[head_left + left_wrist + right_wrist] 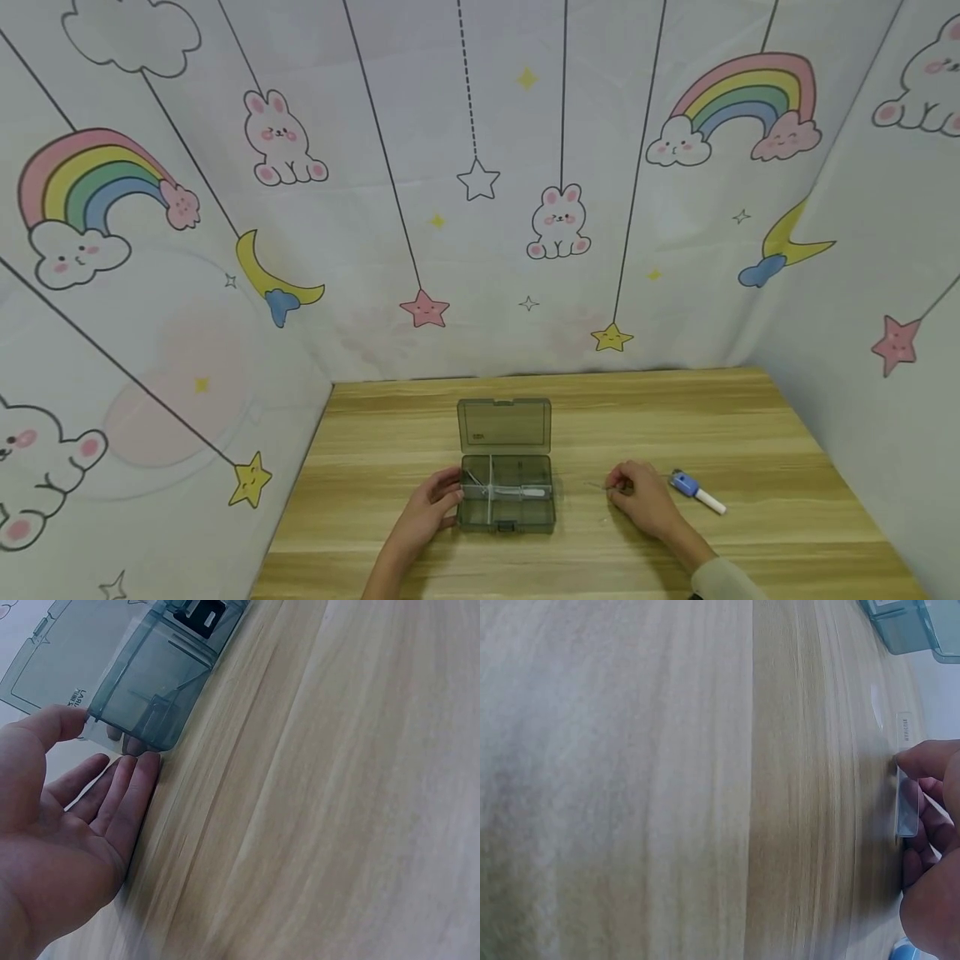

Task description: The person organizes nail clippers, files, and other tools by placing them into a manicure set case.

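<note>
A smoky see-through divided box (pixel 480 525) stands on the table with its lid (pixel 504 425) swung up at the back. My left hand (pixel 423 508) is at its left side. In the left wrist view, the thumb touches the box corner and the straight fingers rest against the side wall. A thin metal piece (pixel 474 478) and a clear-and-white item (pixel 532 492) lie inside the box. To the right of the box, my right hand (pixel 647 500) pinches a clear flat plastic strip (pixel 907 810) with small lettering, close over the table.
A blue-and-white stick-shaped tool (pixel 697 490) lies just right of my right hand. The wood-grain table (pixel 390 417) is bounded by printed cloth walls (pixel 495 358) at the back and both sides.
</note>
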Action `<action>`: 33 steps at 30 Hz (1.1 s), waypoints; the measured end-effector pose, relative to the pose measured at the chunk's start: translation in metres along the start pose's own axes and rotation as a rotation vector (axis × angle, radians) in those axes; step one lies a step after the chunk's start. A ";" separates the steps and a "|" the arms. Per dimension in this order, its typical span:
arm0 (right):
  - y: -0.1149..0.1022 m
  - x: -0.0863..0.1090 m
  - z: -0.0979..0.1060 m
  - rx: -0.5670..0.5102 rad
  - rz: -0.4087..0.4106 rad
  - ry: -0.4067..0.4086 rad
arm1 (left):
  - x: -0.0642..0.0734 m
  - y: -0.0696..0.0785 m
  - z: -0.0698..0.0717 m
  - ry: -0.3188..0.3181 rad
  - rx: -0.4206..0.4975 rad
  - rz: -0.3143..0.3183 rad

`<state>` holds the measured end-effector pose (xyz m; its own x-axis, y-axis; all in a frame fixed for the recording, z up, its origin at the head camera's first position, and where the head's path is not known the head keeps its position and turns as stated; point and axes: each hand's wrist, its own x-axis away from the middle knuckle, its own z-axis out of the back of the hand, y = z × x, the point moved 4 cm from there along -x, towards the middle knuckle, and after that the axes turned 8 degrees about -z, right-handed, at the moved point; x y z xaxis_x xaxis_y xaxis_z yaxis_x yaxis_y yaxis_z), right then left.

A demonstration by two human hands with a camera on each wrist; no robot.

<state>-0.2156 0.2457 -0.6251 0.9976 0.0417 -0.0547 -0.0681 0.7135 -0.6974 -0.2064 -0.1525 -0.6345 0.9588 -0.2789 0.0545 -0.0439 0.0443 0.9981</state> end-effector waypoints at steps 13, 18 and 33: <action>0.001 0.002 -0.002 0.002 0.040 0.045 | 0.000 0.000 -0.001 0.012 0.005 0.012; 0.002 0.001 -0.002 -0.002 0.032 0.041 | -0.001 0.001 -0.001 0.015 0.004 0.002; 0.002 -0.001 -0.003 0.044 0.003 0.030 | -0.001 0.003 -0.001 0.014 -0.001 0.010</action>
<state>-0.2166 0.2447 -0.6281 0.9966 0.0233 -0.0792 -0.0703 0.7432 -0.6654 -0.2069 -0.1509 -0.6320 0.9621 -0.2649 0.0639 -0.0531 0.0478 0.9974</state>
